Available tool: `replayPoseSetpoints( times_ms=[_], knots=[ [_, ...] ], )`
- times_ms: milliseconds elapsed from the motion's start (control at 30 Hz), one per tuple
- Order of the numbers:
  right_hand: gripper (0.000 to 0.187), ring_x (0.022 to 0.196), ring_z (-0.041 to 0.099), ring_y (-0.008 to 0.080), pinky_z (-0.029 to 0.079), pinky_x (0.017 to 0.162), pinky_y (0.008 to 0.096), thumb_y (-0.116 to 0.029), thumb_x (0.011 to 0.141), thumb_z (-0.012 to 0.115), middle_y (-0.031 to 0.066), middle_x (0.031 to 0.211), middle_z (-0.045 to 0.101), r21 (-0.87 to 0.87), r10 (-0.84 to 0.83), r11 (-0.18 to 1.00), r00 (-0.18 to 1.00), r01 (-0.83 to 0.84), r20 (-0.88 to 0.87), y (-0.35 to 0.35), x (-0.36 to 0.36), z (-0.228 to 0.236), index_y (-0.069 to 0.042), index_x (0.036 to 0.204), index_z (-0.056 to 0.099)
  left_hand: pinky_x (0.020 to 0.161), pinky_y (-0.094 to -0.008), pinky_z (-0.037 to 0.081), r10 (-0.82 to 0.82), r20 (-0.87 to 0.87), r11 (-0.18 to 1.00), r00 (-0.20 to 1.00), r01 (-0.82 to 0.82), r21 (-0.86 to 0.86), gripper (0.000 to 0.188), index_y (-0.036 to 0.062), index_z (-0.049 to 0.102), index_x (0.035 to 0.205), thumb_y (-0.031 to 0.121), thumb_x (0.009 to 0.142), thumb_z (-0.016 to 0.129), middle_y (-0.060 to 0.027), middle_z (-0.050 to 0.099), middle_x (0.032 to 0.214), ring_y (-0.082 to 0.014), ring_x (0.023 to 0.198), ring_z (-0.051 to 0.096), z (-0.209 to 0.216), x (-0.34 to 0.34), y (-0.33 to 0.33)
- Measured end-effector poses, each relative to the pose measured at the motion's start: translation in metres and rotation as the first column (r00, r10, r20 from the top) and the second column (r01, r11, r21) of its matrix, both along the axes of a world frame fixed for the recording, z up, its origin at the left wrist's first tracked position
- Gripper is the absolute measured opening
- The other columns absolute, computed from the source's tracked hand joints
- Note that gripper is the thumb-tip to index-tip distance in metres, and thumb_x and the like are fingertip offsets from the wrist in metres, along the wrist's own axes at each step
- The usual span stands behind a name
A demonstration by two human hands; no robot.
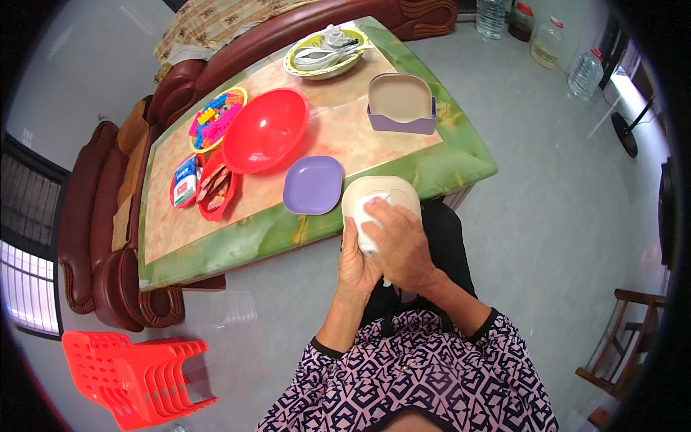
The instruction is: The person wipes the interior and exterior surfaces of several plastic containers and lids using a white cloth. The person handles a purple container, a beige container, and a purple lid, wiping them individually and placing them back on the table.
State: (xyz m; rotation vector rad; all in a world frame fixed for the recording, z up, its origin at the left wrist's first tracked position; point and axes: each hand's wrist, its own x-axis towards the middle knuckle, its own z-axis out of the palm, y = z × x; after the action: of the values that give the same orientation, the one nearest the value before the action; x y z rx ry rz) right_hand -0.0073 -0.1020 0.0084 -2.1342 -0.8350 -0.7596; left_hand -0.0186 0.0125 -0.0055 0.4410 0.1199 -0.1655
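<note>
A beige, rounded-square plate [397, 189] is held up over my lap by the table's near edge. My left hand [354, 263] grips it from below and the left side, thumb up along its rim. On its face my right hand [400, 241] presses a white cloth [365, 216], fingers closed over it. Just left on the table lies a purple plate [313, 186] of similar shape. Farther right, a purple holder [403, 124] has a beige plate [400, 93] standing in it.
The green-edged table [288, 248] carries a large red bowl [268, 133], a basket of colourful blocks [216, 119], red dishes with packets [216, 189] and a yellow-green basket [324, 57] of wrapped items. Red plastic stools [144, 374] stand lower left, a leather sofa [108, 194] behind, bottles [547, 43] upper right.
</note>
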Motion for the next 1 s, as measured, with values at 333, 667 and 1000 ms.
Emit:
replayPoseSetpoints(
  times_ms=[333, 667, 1000],
  knots=[
    [0.031, 0.101, 0.054, 0.0267, 0.039, 0.085, 0.0414, -0.024, 0.076, 0.063, 0.0085, 0.103, 0.058, 0.040, -0.037, 0.998, 0.980, 0.045, -0.196, 0.005, 0.057, 0.029, -0.010, 0.103, 0.059, 0.105, -0.0428, 0.037, -0.076, -0.062, 0.993, 0.995, 0.081, 0.085, 0.051, 0.0119, 0.034, 0.141, 0.043, 0.100, 0.030, -0.0078, 0.045, 0.139, -0.0242, 0.126, 0.045, 0.007, -0.007, -0.004],
    [0.035, 0.115, 0.052, 0.0295, 0.038, 0.095, 0.0451, -0.014, 0.066, 0.066, 0.0112, 0.113, 0.056, 0.011, 0.074, 0.997, 0.997, -0.075, 0.030, 0.023, 0.027, 0.018, -0.007, 0.100, 0.059, 0.098, -0.0393, 0.044, 0.117, -0.097, 0.992, 0.988, -0.112, 0.055, 0.057, 0.0126, 0.039, 0.137, 0.053, 0.097, 0.032, -0.0069, 0.052, 0.131, -0.0240, 0.119, 0.051, 0.014, -0.003, 0.001],
    [0.030, 0.116, 0.051, 0.0273, 0.036, 0.098, 0.0409, -0.014, 0.076, 0.060, 0.0102, 0.119, 0.054, 0.020, -0.163, 0.987, 0.986, 0.162, 0.026, 0.010, 0.003, 0.010, -0.010, 0.105, 0.055, 0.106, -0.0432, 0.036, 0.048, -0.005, 0.990, 0.999, -0.048, -0.130, 0.050, 0.0034, 0.041, 0.135, 0.037, 0.098, 0.043, -0.0125, 0.048, 0.135, -0.0272, 0.124, 0.047, 0.018, -0.001, 0.007]
  ],
)
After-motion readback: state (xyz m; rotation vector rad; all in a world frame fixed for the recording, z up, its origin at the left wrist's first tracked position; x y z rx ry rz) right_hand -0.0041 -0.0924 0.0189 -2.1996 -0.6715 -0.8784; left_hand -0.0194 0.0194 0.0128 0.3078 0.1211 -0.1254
